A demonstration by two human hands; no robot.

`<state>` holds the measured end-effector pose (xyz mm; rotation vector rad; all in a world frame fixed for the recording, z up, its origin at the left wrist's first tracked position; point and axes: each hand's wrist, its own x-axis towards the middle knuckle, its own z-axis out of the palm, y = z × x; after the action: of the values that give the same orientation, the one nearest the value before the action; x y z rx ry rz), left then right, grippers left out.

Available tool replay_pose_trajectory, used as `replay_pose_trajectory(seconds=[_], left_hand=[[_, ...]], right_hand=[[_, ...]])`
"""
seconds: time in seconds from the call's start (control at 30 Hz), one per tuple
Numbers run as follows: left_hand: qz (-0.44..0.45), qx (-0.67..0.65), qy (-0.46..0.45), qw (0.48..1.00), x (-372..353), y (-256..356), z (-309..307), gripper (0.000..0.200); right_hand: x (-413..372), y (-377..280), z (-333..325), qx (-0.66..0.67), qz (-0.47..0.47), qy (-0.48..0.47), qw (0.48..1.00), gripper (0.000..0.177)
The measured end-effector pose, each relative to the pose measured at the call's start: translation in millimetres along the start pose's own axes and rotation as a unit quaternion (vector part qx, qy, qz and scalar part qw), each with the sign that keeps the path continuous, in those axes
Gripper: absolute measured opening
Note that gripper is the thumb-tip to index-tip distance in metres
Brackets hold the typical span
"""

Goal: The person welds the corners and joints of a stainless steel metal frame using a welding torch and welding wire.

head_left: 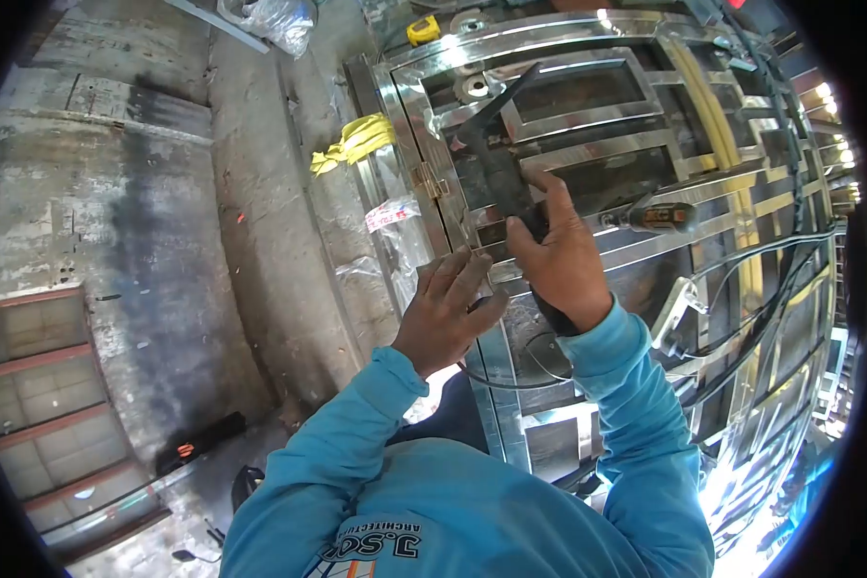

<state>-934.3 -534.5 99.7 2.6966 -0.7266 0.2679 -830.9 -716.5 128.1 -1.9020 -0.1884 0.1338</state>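
My left hand (pixel 453 306) rests on the edge of a shiny metal frame (pixel 496 376), its fingers spread and slightly bent, nothing visible in its grasp. To its right, my right hand (pixel 561 252) is at a dark tool (pixel 501 173), with the thumb and forefinger apart around its lower part and the other fingers hidden. The tool's long black arm points up and to the right over the frame. A brass-coloured hinge (pixel 431 181) sits on the frame just above my left hand. A power tool marked with orange (pixel 663 218) lies right of my right hand.
A yellow cloth (pixel 361 142) hangs over a metal bar at the left. A yellow tape measure (pixel 422 31) and a plastic bag (pixel 277 21) are at the top. Black cables (pixel 790 246) and a white metal piece (pixel 677 312) lie on the frames at the right.
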Motion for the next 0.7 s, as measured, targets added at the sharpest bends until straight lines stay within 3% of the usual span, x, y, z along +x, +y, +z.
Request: replay_pose_trajectory(seconds=[0.3, 0.4, 0.63, 0.7], left_hand=[[-0.006, -0.031, -0.016, 0.999, -0.7, -6.4, -8.0, 0.039], [-0.016, -0.088, -0.019, 0.996, 0.8, -7.1, -3.4, 0.037], [-0.013, -0.088, -0.015, 0.996, -1.3, -8.0, -5.6, 0.031], [-0.018, -0.093, -0.014, 0.995, 1.0, -6.9, -6.9, 0.029]], right_hand=[[1.5, 16.5, 5.2, -0.002, 0.011, -0.048, 0.999, 0.054], [8.4, 18.1, -6.4, 0.013, -0.009, -0.054, 0.998, 0.053], [2.1, 15.4, -0.1, 0.029, -0.016, -0.035, 0.999, 0.052], [-5.2, 12.1, 6.1, 0.032, 0.016, -0.050, 0.998, 0.051]])
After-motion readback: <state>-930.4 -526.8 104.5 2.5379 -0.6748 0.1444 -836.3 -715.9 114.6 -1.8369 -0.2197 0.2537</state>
